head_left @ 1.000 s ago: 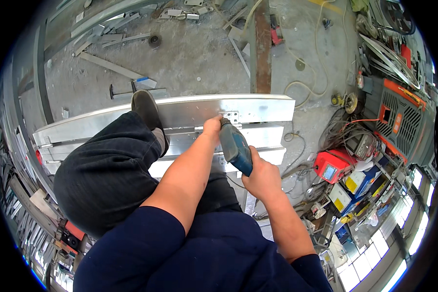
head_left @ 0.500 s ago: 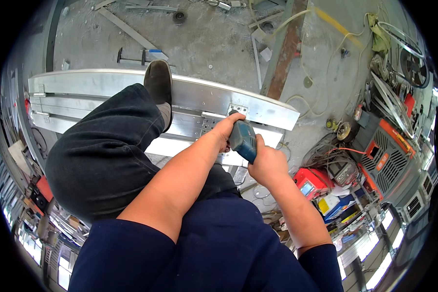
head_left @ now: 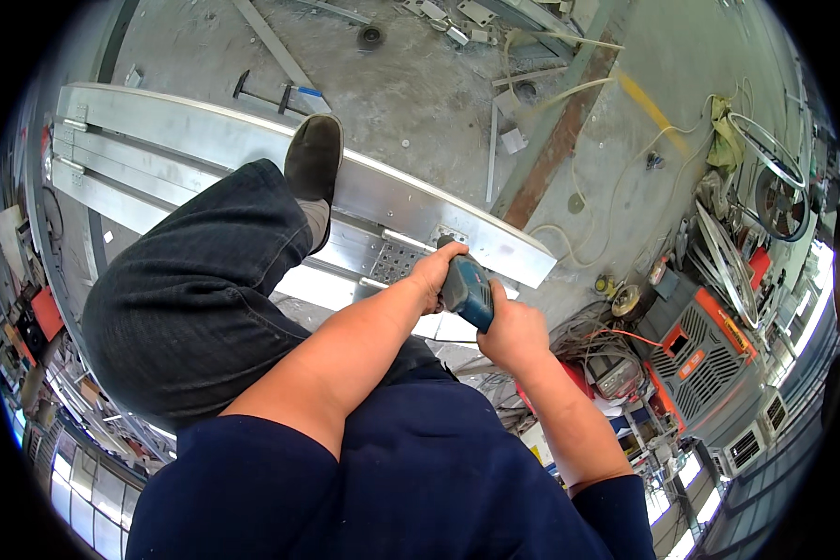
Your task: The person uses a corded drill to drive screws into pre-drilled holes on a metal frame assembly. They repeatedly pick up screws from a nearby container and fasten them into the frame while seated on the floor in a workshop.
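Observation:
A blue-green power tool with a dark front end is held in both my hands over a long silver metal frame. My left hand is closed round its front part, thumb on top. Its rear end sits in the closed grip of my right hand. The working tip is hidden, so its exact kind cannot be told. Beside my left hand lies a perforated metal plate on the frame. My shoe rests on the frame's far rail.
Hammers and a loose metal strip lie on the far floor. A rusty beam runs beyond the frame's right end, near pale hoses. To the right stand tangled cables and a grey-orange machine.
The view has turned, so the frame now slopes more steeply down to the right. Both hands keep their grip on the power tool, and my foot stays on the rail.

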Motion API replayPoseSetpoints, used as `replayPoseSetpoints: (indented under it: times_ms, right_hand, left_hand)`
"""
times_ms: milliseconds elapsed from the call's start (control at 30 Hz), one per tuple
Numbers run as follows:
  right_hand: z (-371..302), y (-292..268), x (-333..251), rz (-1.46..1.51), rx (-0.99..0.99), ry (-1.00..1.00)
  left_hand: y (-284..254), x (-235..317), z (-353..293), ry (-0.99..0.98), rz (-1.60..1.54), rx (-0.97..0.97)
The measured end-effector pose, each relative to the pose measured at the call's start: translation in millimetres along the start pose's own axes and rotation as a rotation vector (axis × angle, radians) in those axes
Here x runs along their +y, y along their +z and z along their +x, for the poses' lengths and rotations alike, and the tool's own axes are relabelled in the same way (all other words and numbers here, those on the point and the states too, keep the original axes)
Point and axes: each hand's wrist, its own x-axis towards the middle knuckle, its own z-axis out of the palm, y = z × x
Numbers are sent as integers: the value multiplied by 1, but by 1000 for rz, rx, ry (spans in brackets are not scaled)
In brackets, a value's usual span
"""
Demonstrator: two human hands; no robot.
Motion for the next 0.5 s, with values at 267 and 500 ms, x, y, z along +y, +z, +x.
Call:
replayPoseSetpoints:
  times_ms: [267, 500]
  right_hand:
    - [2, -6, -2, -41, -35, 9]
    - [-2, 1, -4, -20, -35, 33]
  left_hand:
    - [-5, -5, 17, -6, -5, -11]
    - [-5, -5, 9, 10, -4, -36]
